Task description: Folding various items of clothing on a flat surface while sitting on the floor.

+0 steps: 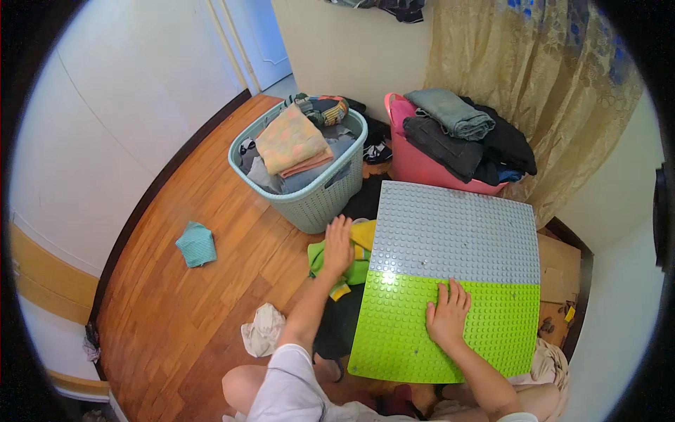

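Note:
My left hand [338, 247] reaches over a green and yellow garment [358, 269] beside the table's left edge; its fingers are spread slightly and whether they touch the cloth is hard to tell. Flat on the green half of a studded building-brick tabletop [401, 327] rests my right hand [448, 315], fingers apart and holding nothing. The far half of that tabletop [459, 232] is grey. Dark cloth [340, 322] lies on the floor below the garment.
A pale green laundry basket [311, 205] and a pink tub [422, 163], both heaped with clothes, stand beyond. A teal striped cloth [197, 245] and a cream cloth [263, 331] lie on the wooden floor. A beige curtain [490, 63] hangs at back right.

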Motion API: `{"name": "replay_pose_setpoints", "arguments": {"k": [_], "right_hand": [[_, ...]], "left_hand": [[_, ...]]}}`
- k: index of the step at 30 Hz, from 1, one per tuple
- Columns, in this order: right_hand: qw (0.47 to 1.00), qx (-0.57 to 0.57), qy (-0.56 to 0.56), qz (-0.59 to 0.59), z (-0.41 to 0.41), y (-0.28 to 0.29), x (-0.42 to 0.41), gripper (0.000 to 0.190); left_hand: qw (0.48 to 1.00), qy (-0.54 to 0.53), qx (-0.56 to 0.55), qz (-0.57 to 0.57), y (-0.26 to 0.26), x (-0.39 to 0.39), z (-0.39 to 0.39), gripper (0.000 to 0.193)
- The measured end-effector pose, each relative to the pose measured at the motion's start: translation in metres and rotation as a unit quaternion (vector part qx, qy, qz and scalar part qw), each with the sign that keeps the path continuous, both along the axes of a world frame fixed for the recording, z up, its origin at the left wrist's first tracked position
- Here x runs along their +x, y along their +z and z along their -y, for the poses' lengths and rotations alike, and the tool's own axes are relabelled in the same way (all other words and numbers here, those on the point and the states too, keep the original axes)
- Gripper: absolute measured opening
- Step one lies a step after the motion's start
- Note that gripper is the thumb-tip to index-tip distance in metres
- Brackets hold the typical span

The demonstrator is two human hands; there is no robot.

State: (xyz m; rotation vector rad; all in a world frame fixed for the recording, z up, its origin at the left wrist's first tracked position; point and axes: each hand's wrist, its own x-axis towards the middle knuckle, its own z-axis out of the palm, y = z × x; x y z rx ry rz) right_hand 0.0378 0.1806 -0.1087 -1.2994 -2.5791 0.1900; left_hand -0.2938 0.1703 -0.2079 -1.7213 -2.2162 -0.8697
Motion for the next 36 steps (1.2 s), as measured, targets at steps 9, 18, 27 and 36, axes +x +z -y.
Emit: {"name": "replay_pose_setpoints", "arguments": {"k": [9,18,27,36], "right_hand": [[1.0,-0.002,-0.001,-0.015,0.001,0.005,-0.002,0.049],[1.0,0.01,-0.008,-0.025,-0.004,0.0,0.003,0.05],[0.999,0.012,-0.01,-0.038,-0.001,0.0,0.004,0.049],[0.999,-0.01,-0.017,-0.034,0.001,0.005,0.003,0.071]], "left_hand": [[0.938,-0.003,-0.33,0.104,-0.075,0.031,-0.016,0.028],[0.913,-0.072,-0.233,0.326,-0.053,0.088,0.061,0.031],[0.746,0.122,0.29,0.586,0.074,-0.007,0.07,0.005],[0.682,-0.272,0.406,0.544,0.357,0.079,0.091,0.036]]}}
